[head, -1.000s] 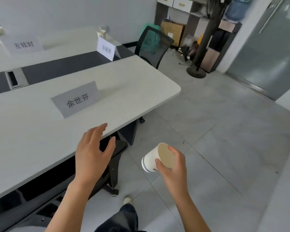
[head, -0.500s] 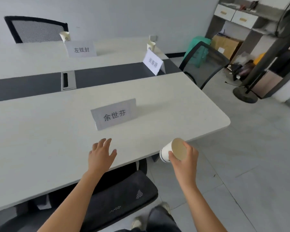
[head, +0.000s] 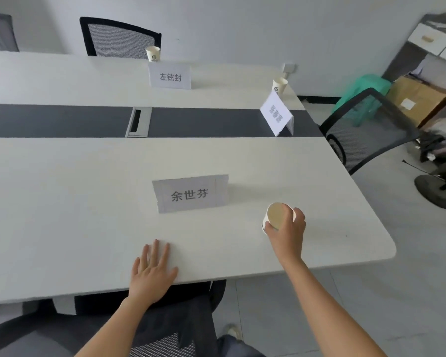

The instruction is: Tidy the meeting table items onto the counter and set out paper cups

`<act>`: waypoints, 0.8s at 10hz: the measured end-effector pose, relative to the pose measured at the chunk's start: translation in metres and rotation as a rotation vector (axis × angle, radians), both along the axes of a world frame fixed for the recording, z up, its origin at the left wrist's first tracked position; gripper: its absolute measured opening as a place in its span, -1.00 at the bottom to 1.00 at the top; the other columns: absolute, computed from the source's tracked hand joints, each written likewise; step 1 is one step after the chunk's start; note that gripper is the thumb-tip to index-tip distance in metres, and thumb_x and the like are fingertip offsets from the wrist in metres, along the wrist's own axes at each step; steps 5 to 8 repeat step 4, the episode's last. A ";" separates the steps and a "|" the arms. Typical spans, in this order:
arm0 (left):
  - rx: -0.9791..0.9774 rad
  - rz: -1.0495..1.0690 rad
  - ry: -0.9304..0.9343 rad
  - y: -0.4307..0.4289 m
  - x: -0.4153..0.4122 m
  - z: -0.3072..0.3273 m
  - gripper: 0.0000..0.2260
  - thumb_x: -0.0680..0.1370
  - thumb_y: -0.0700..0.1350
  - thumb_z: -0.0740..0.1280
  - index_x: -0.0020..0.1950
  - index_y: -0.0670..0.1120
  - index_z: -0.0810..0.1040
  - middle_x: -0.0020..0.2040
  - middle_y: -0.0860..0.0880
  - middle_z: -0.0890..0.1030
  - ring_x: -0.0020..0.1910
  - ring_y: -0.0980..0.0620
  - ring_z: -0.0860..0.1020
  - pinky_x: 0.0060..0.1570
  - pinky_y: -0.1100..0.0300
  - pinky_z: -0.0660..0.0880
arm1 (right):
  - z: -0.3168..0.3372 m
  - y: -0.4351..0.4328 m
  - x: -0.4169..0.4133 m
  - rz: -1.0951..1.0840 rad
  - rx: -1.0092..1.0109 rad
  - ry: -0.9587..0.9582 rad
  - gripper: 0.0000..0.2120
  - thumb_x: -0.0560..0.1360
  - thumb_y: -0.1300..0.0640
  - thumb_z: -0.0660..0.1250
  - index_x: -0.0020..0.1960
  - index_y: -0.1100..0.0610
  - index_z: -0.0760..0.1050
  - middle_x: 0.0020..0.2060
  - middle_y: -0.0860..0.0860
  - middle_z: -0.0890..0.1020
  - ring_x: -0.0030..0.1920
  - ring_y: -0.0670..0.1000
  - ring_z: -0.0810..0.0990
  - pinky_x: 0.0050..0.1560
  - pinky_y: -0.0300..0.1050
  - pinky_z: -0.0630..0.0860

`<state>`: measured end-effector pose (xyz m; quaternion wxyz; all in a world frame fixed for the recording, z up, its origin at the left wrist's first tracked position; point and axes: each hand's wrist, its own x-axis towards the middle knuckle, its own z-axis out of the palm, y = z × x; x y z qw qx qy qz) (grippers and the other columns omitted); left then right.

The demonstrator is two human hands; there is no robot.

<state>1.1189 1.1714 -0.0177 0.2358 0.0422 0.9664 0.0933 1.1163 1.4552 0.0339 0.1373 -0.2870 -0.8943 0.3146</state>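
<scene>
1. While the right hand [head: 287, 233] grips the paper cup [head: 278, 216] with its fingers curled round the side, the cup is low over the white table [head: 62, 215], just to the right of the near name card [head: 191, 193]. I cannot tell if it touches the top yet.
2. The cup is tipped, with its open mouth facing the person. Turn it so the mouth points up.
3. Lower it slowly till the bottom sits flat, then let go softly. A light cup falls over easily.
4. Put it beside the card, not on it, and away from the table's edge.
5. The left hand [head: 152, 271] lies flat on the table near the edge, fingers straight and spread, holding nothing. It can help keep the body steady.
6. Two far cups [head: 153, 54] [head: 279, 85] each stand close to their own card. Copy that.
</scene>
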 end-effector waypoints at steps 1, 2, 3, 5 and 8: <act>-0.001 0.020 -0.021 0.003 0.000 -0.001 -0.42 0.58 0.14 -0.05 0.48 0.01 -0.29 0.51 -0.03 -0.30 0.49 -0.06 -0.30 0.47 0.02 -0.20 | 0.000 0.010 -0.016 0.049 0.001 -0.036 -0.47 0.39 0.22 0.37 0.32 0.18 0.30 0.35 0.21 0.25 0.28 0.26 0.27 0.05 0.07 0.46; -0.018 0.019 -0.040 0.001 -0.002 -0.003 -0.41 0.58 0.15 -0.05 0.48 0.00 -0.29 0.51 -0.03 -0.32 0.49 -0.05 -0.31 0.46 0.02 -0.22 | -0.008 0.016 -0.025 0.095 0.003 -0.080 -0.46 0.39 0.23 0.36 0.34 0.18 0.28 0.36 0.21 0.23 0.29 0.26 0.27 0.07 0.06 0.45; -0.012 0.036 -0.045 0.002 -0.002 -0.001 -0.41 0.58 0.15 -0.05 0.48 0.00 -0.29 0.51 -0.02 -0.32 0.49 -0.04 -0.31 0.46 0.03 -0.23 | -0.010 0.017 -0.026 0.144 0.009 -0.114 -0.44 0.41 0.23 0.35 0.36 0.18 0.26 0.39 0.22 0.18 0.33 0.27 0.25 0.12 0.06 0.44; -0.019 0.024 -0.050 0.004 -0.001 0.001 -0.41 0.58 0.14 -0.05 0.48 -0.01 -0.29 0.50 -0.01 -0.33 0.48 -0.04 -0.32 0.46 0.03 -0.23 | -0.014 0.018 -0.025 0.123 0.037 -0.051 -0.43 0.37 0.19 0.42 0.33 0.19 0.31 0.40 0.28 0.18 0.34 0.32 0.23 0.17 0.13 0.40; -0.019 0.024 -0.050 0.004 -0.001 0.001 -0.41 0.58 0.14 -0.05 0.48 -0.01 -0.29 0.50 -0.01 -0.33 0.48 -0.04 -0.32 0.46 0.03 -0.23 | -0.014 0.018 -0.025 0.123 0.037 -0.051 -0.43 0.37 0.19 0.42 0.33 0.19 0.31 0.40 0.28 0.18 0.34 0.32 0.23 0.17 0.13 0.40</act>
